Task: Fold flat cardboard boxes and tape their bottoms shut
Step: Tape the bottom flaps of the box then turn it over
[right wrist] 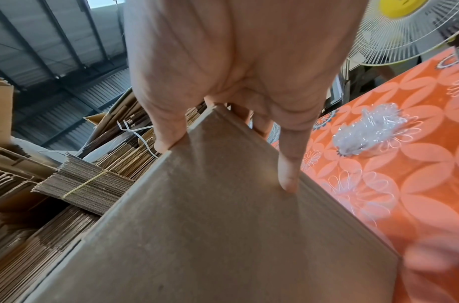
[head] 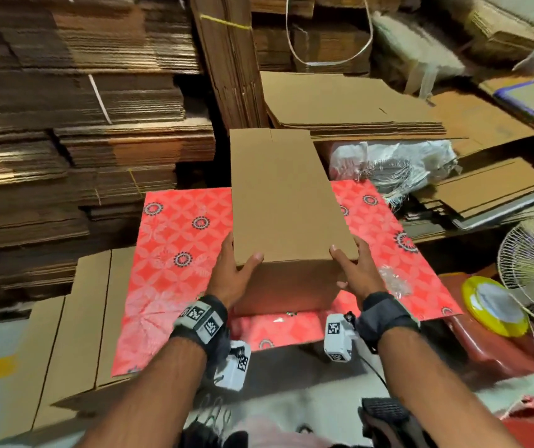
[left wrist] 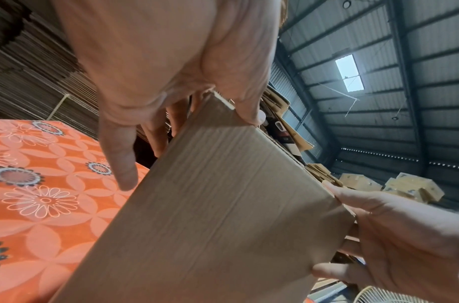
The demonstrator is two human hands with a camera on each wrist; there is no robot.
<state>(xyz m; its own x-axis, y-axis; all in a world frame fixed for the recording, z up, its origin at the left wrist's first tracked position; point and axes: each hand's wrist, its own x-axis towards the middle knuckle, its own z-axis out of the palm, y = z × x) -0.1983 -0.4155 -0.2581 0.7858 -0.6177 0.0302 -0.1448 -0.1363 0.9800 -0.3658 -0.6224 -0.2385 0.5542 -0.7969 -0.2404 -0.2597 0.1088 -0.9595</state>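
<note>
Over red cloth (head: 175,240), fingers (head: 254,258) clamp box (head: 282,195).

The head view is evenly, warmly lit, though its edges bend outward and the cardboard stacks (head: 75,101) at the left smear with motion blur. In the left wrist view a skylight (left wrist: 349,73) glares white against a dim roof. Both wrist views leave the nearest skin soft and out of focus.

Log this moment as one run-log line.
stage: box opened up, held above red cloth | left hand: grips box near corner | right hand: grips opposite corner | tape: none seen
</note>
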